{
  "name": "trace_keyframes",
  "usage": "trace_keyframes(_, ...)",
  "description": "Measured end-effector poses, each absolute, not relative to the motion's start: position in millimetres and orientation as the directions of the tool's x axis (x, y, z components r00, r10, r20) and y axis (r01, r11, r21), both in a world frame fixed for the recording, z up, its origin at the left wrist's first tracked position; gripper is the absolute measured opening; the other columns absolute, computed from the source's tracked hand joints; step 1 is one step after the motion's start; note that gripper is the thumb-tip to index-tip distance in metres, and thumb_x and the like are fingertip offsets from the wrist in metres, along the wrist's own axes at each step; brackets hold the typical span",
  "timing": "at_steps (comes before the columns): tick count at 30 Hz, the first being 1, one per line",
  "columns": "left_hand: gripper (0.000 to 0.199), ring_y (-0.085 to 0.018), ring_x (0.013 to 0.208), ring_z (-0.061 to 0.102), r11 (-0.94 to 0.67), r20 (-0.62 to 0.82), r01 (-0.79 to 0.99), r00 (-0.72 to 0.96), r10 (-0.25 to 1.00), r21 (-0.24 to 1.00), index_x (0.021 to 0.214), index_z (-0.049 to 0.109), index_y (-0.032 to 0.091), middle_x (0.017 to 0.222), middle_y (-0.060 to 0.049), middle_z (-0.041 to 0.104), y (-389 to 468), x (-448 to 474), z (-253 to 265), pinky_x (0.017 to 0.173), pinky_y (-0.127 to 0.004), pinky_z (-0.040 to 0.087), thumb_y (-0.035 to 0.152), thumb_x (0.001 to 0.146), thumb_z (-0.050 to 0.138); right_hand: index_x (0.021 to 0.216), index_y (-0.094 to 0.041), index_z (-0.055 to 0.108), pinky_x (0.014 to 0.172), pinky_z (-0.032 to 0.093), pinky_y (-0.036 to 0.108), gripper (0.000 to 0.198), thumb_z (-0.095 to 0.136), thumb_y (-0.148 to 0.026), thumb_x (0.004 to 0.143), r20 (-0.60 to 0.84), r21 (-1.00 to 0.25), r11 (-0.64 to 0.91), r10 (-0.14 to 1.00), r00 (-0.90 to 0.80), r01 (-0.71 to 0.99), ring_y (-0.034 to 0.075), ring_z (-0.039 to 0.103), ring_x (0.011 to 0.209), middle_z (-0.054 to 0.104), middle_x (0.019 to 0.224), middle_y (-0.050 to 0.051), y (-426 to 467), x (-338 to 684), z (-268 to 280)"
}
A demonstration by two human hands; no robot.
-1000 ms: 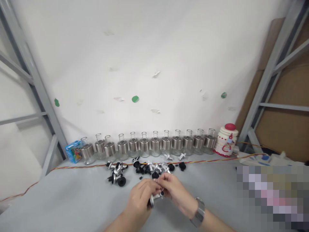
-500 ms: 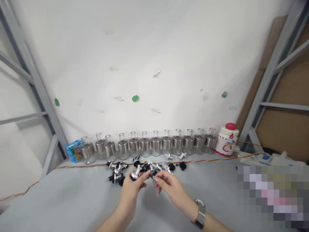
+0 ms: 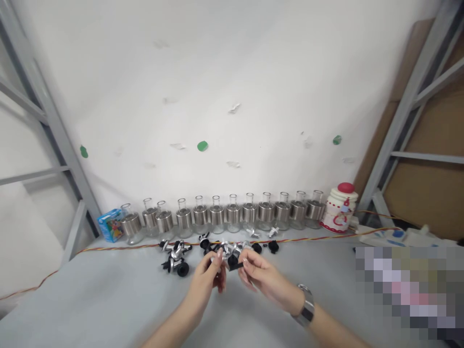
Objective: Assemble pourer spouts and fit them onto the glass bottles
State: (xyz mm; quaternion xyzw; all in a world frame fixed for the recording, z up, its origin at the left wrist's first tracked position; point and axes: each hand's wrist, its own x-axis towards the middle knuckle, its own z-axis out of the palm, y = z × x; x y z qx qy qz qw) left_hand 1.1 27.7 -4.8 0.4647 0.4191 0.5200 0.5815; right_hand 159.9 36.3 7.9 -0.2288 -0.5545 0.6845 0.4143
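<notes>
My left hand [image 3: 207, 274] is closed around a silver-and-black bottle pourer, mostly hidden by the fingers and thumb. Thumb and fingertips of my right hand [image 3: 261, 273] pinch a small black strip-like piece [image 3: 236, 267], which points toward the left hand. A round black part [image 3: 232, 260] shows between the two hands; whether it belongs to the held pourer or lies behind it I cannot tell. Just beyond the hands lies a heap of silver pourers [image 3: 226, 248] with black bases. Another cluster of pourers [image 3: 177, 250] sits to the left, with a black round base [image 3: 182, 269] facing me.
Glass bottles with steel sleeves [image 3: 233, 212] line the wall. A blue box [image 3: 110, 225] stands at their left end, a white jar with a red lid [image 3: 339, 210] at their right. A twisted red-yellow wire [image 3: 137, 246] crosses the grey table [image 3: 94, 290]. Black caps [image 3: 273, 246] lie at right.
The pourer in my left hand has turned and is now largely covered by the fingers. My right hand has drawn slightly right, and the black strip in its pinch shows more clearly.
</notes>
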Motion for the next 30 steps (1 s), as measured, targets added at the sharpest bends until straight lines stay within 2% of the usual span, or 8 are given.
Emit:
trace_keyframes(4, 0.045, -0.005, 0.031, 0.035, 0.064, -0.025, -0.233, 0.169, 0.985, 0.970, 0.060, 0.046, 0.016, 0.038, 0.007, 0.042, 22.6, 6.5, -1.3, 0.032, -0.017, 0.027, 0.060, 0.071, 0.046, 0.069, -0.019, 0.041, 0.044, 0.020, 0.020, 0.034, 0.058, -0.049, 0.072, 0.140, -0.928, -0.109, 0.786, -0.602, -0.358, 0.007, 0.030, 0.046, 0.038, 0.051, -0.007, 31.2, 149.6, 5.2)
trace_keyframes(10, 0.048, -0.003, 0.028, 0.026, 0.137, -0.049, -0.315, 0.270, 0.961, 0.939, 0.053, 0.042, 0.017, 0.033, 0.008, 0.034, 20.6, 9.0, -2.5, 0.029, -0.016, 0.024, 0.062, 0.071, 0.045, 0.069, -0.020, 0.039, 0.043, 0.016, 0.020, 0.038, 0.059, -0.053, 0.069, 0.103, -0.931, -0.128, 0.807, -0.582, -0.343, 0.006, 0.027, 0.043, 0.036, 0.048, -0.008, 31.0, 148.7, 6.1)
trace_keyframes(15, 0.045, -0.006, 0.032, 0.037, 0.141, -0.051, -0.325, 0.270, 0.961, 0.935, 0.053, 0.044, 0.016, 0.039, 0.004, 0.042, 18.3, 7.5, -1.4, 0.033, -0.017, 0.032, 0.053, 0.078, 0.042, 0.070, -0.021, 0.038, 0.043, 0.018, 0.020, 0.038, 0.055, -0.055, 0.070, 0.097, -0.949, -0.098, 0.814, -0.572, -0.301, 0.006, 0.029, 0.043, 0.038, 0.049, -0.008, 32.2, 148.9, 3.0)
trace_keyframes(19, 0.041, -0.007, 0.034, 0.042, 0.142, -0.071, -0.300, 0.235, 0.969, 0.943, 0.059, 0.049, 0.014, 0.044, 0.003, 0.047, 19.6, 7.0, -2.3, 0.033, -0.018, 0.033, 0.052, 0.075, 0.048, 0.070, -0.021, 0.037, 0.043, 0.021, 0.020, 0.039, 0.052, -0.057, 0.072, 0.111, -0.961, -0.055, 0.821, -0.560, -0.270, 0.006, 0.031, 0.042, 0.039, 0.050, -0.008, 33.1, 148.0, -1.0)
trace_keyframes(25, 0.044, -0.006, 0.027, 0.040, 0.205, -0.138, -0.314, 0.223, 0.965, 0.927, 0.064, 0.046, 0.016, 0.047, 0.005, 0.047, 22.7, 8.6, -6.9, 0.025, -0.016, 0.022, 0.060, 0.069, 0.048, 0.070, -0.021, 0.038, 0.043, 0.025, 0.020, 0.040, 0.048, -0.059, 0.073, 0.118, -0.983, 0.018, 0.820, -0.560, -0.181, 0.006, 0.032, 0.041, 0.041, 0.050, -0.008, 33.6, 147.7, -0.8)
trace_keyframes(27, 0.042, -0.005, 0.028, 0.040, 0.226, -0.144, -0.323, 0.260, 0.955, 0.919, 0.069, 0.044, 0.017, 0.051, 0.006, 0.047, 21.3, 8.1, -6.1, 0.024, -0.015, 0.021, 0.059, 0.071, 0.046, 0.070, -0.021, 0.038, 0.043, 0.025, 0.020, 0.040, 0.048, -0.059, 0.073, 0.125, -0.987, 0.043, 0.820, -0.559, -0.157, 0.006, 0.032, 0.040, 0.039, 0.048, -0.009, 34.7, 148.3, -0.3)
trace_keyframes(30, 0.032, -0.004, 0.031, 0.041, 0.216, -0.079, -0.310, 0.401, 0.912, 0.926, 0.082, 0.041, 0.021, 0.057, 0.007, 0.049, 17.2, 5.6, -2.7, 0.025, -0.014, 0.025, 0.050, 0.074, 0.050, 0.070, -0.020, 0.038, 0.042, 0.024, 0.020, 0.039, 0.048, -0.058, 0.074, 0.130, -0.984, 0.040, 0.830, -0.542, -0.174, 0.006, 0.031, 0.040, 0.038, 0.047, -0.009, 37.2, 150.9, 0.3)
